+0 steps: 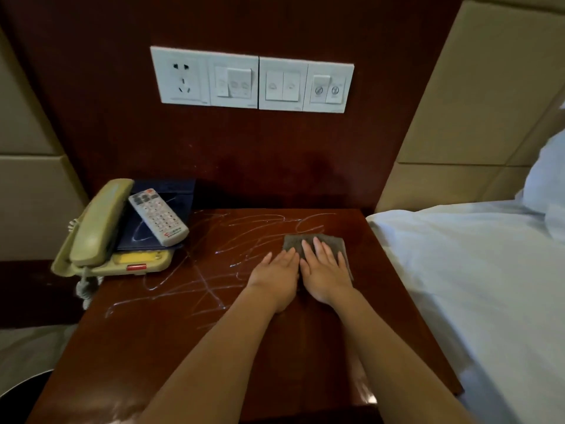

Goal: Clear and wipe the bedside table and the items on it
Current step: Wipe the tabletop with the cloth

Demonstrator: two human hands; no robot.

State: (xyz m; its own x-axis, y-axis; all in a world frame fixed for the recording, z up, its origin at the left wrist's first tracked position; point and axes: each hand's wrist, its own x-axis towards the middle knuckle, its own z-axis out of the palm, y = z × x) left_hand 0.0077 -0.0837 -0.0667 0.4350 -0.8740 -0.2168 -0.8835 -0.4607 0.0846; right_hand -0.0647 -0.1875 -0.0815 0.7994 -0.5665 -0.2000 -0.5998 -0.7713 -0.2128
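- Both forearms reach out from the bottom of the view over the near part of the desk [183,347], which is dark, glossy and free of marks here.
- Left hand [275,272] and right hand [325,270] lie side by side, touching, with fingers straight and palms down.
- The right hand presses flat on a grey cloth [333,241]. The left hand's fingertips reach the cloth's left edge, and the rest of it seems to rest on bare wood.
- The cloth sits right of centre on the desk, toward the side by the bed [458,270].
- White streaks [214,270] scrawl across the middle and left of the desk, from beside the cloth to the phone, so I judge most of the top is not yet wiped.
- Clearing looks undone: the phone [101,231] stands at the far left corner, with a dark folder [171,191] lying partly on it and the remote [157,217] on top of the folder.
- None of those three shows any sign of being wiped, though I cannot really tell from here.
- What is left, as I see it: rub out the streaks, lift the things off, wipe each one and the corner beneath them.
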